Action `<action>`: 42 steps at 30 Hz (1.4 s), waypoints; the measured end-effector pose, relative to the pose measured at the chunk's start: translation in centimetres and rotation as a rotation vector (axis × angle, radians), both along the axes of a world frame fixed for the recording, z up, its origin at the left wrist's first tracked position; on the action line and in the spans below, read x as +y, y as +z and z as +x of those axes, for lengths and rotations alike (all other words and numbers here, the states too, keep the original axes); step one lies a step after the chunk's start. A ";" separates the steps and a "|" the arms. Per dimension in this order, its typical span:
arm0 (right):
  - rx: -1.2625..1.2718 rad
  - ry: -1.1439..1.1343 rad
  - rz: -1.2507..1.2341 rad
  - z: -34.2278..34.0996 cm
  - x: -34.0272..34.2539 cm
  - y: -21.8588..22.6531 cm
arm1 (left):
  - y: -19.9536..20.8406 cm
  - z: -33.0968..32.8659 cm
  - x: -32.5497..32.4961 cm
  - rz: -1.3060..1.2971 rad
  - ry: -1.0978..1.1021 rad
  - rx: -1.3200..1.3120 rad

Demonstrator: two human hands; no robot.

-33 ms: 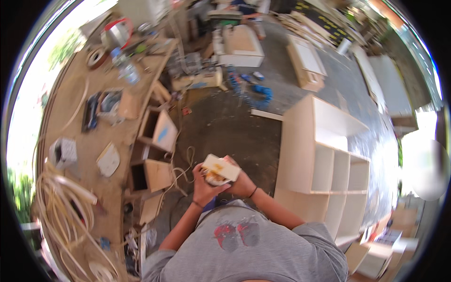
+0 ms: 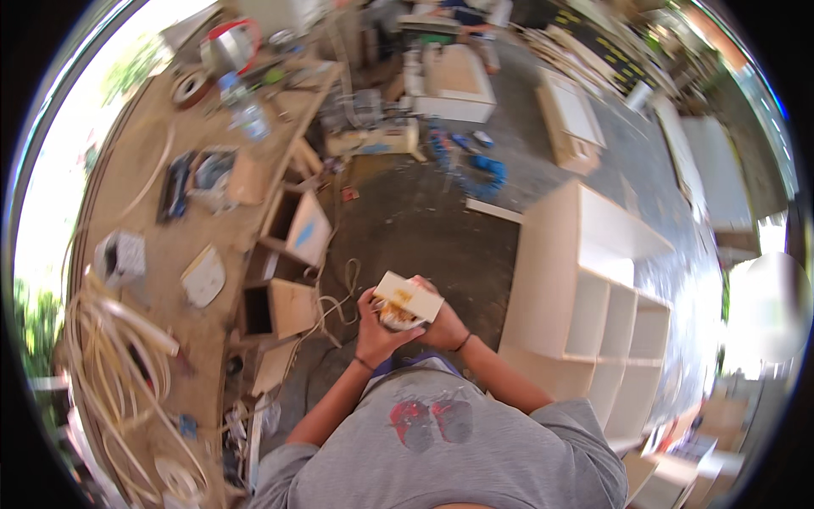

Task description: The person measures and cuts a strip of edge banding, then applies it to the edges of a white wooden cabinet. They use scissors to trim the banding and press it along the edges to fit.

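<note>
In front of my body, my left hand (image 2: 378, 337) is closed around the near left side of a small round whitish container (image 2: 395, 317) with orange-brown stains. Over its top lies a flat pale rectangular piece (image 2: 415, 299), smeared with yellow-brown stuff. My right hand (image 2: 446, 329) grips the right side, its fingers partly hidden behind the pale piece. Both hands seem to share the hold. Blur hides what is inside the container.
Left stands a wooden workbench (image 2: 153, 297) with coiled edge strips (image 2: 119, 365), a bottle (image 2: 246, 114) and a kettle (image 2: 231, 47). Box-like wooden parts (image 2: 288, 307) and a cord (image 2: 350, 280) lie beside it. A pale shelf unit (image 2: 551, 271) stands right; a blue hose (image 2: 487, 174) lies ahead.
The whole view has shifted slightly, so bench and shelf sit a little further right in the picture. Both hands keep the same hold on the container and pale piece.
</note>
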State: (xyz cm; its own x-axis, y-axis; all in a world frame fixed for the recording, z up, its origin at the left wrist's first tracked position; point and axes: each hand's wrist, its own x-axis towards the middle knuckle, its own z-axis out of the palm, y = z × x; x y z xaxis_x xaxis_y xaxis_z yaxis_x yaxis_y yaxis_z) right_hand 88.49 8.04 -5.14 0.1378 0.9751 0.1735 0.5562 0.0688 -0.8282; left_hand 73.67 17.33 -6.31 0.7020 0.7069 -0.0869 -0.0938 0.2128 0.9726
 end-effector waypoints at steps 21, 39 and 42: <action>0.691 0.021 -0.093 8.5 19.2 3.1 | 2.3 8.8 12.2 0.349 0.071 1.078; 0.359 0.335 -0.044 18.6 25.4 -10.2 | -0.9 5.5 14.8 0.395 0.396 1.352; 0.070 0.264 -0.089 20.7 26.2 -19.5 | -0.2 1.1 21.5 0.950 0.592 1.326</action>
State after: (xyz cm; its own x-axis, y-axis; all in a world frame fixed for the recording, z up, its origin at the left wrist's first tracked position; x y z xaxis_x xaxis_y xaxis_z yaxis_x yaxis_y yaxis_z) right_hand 109.20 34.25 -24.62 -0.1141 0.9898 0.0851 0.4701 0.1292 -0.8731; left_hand 74.78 38.81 -6.53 0.1515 0.9631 0.2224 0.9592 -0.1976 0.2022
